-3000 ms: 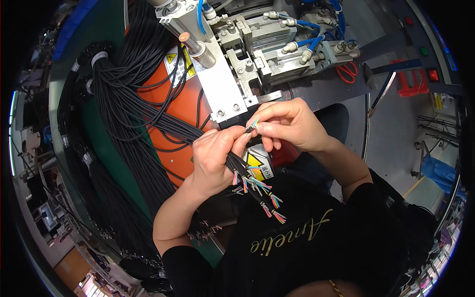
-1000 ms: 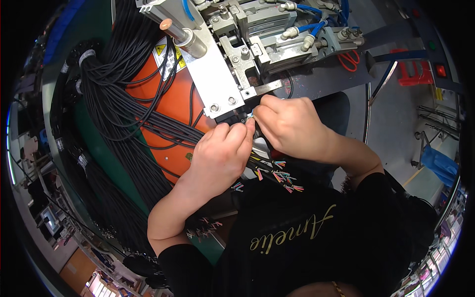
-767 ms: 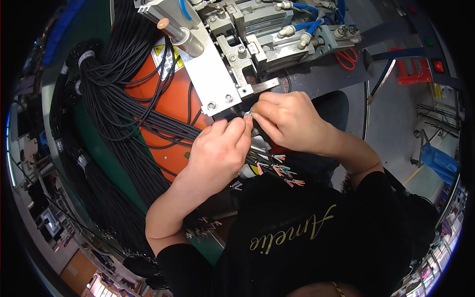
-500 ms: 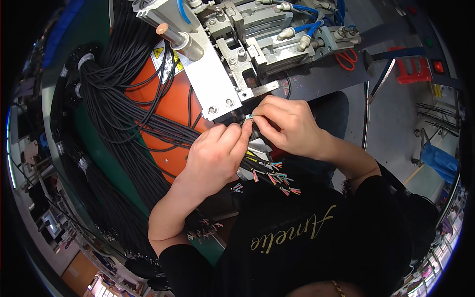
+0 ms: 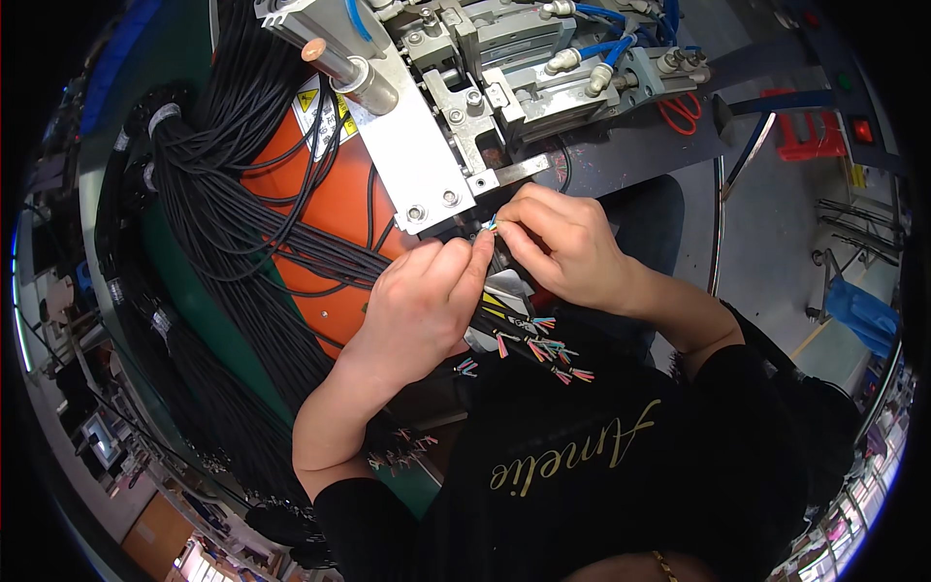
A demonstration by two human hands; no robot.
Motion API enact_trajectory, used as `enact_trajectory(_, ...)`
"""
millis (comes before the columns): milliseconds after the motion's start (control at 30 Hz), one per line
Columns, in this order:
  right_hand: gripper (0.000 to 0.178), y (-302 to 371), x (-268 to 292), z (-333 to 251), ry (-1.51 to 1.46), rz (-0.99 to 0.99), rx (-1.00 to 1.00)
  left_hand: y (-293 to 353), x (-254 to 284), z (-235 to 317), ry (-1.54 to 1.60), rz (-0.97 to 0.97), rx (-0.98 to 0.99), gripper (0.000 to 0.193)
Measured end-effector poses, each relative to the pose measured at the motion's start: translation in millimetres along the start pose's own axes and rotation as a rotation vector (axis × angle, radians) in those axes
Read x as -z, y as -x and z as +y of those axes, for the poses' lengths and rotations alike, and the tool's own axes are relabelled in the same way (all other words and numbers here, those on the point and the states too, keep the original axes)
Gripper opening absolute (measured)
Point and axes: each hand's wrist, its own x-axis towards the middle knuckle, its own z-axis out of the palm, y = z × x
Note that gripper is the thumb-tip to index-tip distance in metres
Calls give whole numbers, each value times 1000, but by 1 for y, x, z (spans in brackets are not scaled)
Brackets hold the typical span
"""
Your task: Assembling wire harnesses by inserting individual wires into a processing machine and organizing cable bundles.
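Note:
Both my hands meet just below the front end of a metal machine (image 5: 417, 165). My left hand (image 5: 422, 296) is closed, thumb and forefinger pinching the end of a black cable whose body is mostly hidden under the hand. Fine coloured wires (image 5: 493, 225) fan out at that end. My right hand (image 5: 562, 238) pinches these wires between thumb and forefinger, its other fingers curled. Below the hands, more black cables (image 5: 524, 341) end in stripped pink, blue and orange wires. A large bundle of black cables (image 5: 223, 209) runs in from the left over an orange panel (image 5: 315, 306).
Blue air hoses (image 5: 611, 53) and cylinders sit on the machine at the back. Red-handled scissors or pliers (image 5: 682, 114) lie to their right. A second cable bundle (image 5: 194, 388) hangs along the green surface at left. A red-lit switch (image 5: 862, 130) is at far right.
My hands stay almost in place. The coloured wires between my fingertips now stand slightly more spread and visible, and my right fingertips have shifted a little.

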Motion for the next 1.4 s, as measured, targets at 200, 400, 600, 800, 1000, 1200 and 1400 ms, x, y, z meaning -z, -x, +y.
enact_trajectory(200, 6, 0, 1, -5, 113, 8, 82, -2, 0, 4, -84, 14, 1, 33)
enact_trajectory(400, 9, -4, 10, -6, 266, -54, 180, -4, 1, 6, -137, -10, -15, 31)
enact_trajectory(600, 11, -3, 10, -1, 267, -53, 223, -4, 2, 4, -121, -18, -26, 32)
enact_trajectory(800, 8, 0, 3, 7, 236, 15, 251, -5, 4, 4, -161, -31, -65, 34)
enact_trajectory(1000, 10, -4, 13, -4, 269, -176, 107, -2, -1, 7, -243, -25, -61, 37)
enact_trajectory(1200, 6, -7, 7, -4, 116, -15, 76, -1, 1, 0, -147, -64, -49, 42)
enact_trajectory(1400, 3, -18, 19, 2, 32, -158, 34, -8, 9, 5, -146, -91, 7, 44)
